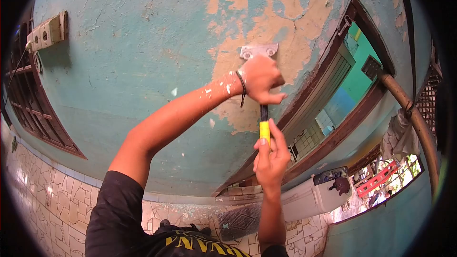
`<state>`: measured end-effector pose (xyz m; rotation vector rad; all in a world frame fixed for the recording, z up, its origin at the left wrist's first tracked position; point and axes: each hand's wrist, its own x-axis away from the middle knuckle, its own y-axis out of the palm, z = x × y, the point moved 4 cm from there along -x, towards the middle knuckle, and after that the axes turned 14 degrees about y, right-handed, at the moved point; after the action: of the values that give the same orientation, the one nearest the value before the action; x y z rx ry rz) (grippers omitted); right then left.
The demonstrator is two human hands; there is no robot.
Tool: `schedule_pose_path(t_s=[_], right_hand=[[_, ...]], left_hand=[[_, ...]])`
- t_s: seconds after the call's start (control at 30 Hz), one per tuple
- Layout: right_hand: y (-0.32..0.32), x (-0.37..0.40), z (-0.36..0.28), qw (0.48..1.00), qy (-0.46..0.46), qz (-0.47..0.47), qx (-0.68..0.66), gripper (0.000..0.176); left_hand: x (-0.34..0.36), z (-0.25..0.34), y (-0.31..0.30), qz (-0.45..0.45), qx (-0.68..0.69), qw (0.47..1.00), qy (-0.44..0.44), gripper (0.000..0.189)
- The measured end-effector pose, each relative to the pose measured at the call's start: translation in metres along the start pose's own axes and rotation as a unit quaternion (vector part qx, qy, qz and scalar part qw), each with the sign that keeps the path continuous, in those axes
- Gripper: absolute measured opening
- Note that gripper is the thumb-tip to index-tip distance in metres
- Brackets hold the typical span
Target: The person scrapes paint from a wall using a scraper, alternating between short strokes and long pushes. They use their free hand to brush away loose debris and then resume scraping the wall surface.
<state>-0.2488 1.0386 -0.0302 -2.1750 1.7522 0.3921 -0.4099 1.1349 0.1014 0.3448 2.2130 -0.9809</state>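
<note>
Toward the upper edge of the blue-green wall point(124, 76), right of its middle, a scraper point(259, 49) is held head up at a patch of bare plaster point(297, 33); whether the blade touches the surface cannot be told. Left hand point(262, 78): fingers curled closely over the tool just below the blade, thumb standing away to the right; the grip itself is partly hidden. Right hand point(272, 157): fingers and thumb closed around the yellow handle point(264, 131), below the left. A dark bracelet point(243, 88) circles the left wrist; white flecks mark that forearm. Loose paint flakes point(174, 92) show against the wall above and below the forearm. Toward the wall's right side, a brown door frame point(322, 68) slants near the tool. By the wall's left edge, a socket box point(45, 33) sits beside a brown window point(40, 100). Along the bottom edge, paint crumbs lie on the tiled floor point(62, 204), near a grey mat point(240, 221).
</note>
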Motion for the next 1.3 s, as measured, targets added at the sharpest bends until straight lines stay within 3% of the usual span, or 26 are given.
schedule_pose_path(t_s=[0.07, 0.27, 0.53, 0.73, 0.83, 0.97, 1.0, 1.1, 1.23, 1.3], right_hand=[[0.002, 0.002, 0.01, 1.0, -0.006, -0.001, -0.003, 0.048], [0.009, -0.035, -0.049, 1.0, -0.018, 0.006, 0.009, 0.045], [0.011, 0.001, -0.006, 1.0, -0.002, 0.009, 0.005, 0.047], [0.021, -0.033, -0.058, 1.0, -0.025, 0.012, -0.002, 0.046], [0.014, -0.017, -0.04, 1.0, 0.015, -0.004, 0.012, 0.047], [0.01, 0.013, 0.039, 1.0, 0.008, 0.005, 0.006, 0.047], [0.011, 0.012, 0.044, 1.0, 0.005, 0.008, 0.005, 0.047], [0.012, -0.009, 0.02, 1.0, -0.01, 0.014, -0.01, 0.047], [0.017, -0.036, -0.051, 1.0, 0.005, 0.01, -0.008, 0.046], [0.016, -0.035, -0.055, 1.0, 0.014, 0.004, -0.01, 0.046]], left_hand=[[0.007, 0.001, 0.006, 0.02, 0.011, 0.999, 0.025, 0.052], [-0.036, -0.04, -0.046, 0.033, -0.012, 0.999, -0.001, 0.05], [-0.002, -0.008, -0.015, -0.007, -0.002, 1.0, 0.009, 0.051], [-0.034, -0.042, -0.055, 0.053, -0.005, 0.999, -0.011, 0.047], [-0.014, -0.028, -0.034, 0.063, -0.003, 0.998, -0.019, 0.047], [0.035, 0.011, 0.018, 0.041, 0.043, 0.998, 0.0, 0.051], [0.033, 0.012, 0.014, 0.085, 0.031, 0.995, 0.034, 0.048], [0.01, -0.008, -0.011, 0.041, -0.02, 0.999, 0.005, 0.047], [-0.028, -0.048, -0.054, 0.068, -0.017, 0.997, -0.008, 0.044], [-0.03, -0.045, -0.056, 0.081, -0.006, 0.997, -0.01, 0.044]])
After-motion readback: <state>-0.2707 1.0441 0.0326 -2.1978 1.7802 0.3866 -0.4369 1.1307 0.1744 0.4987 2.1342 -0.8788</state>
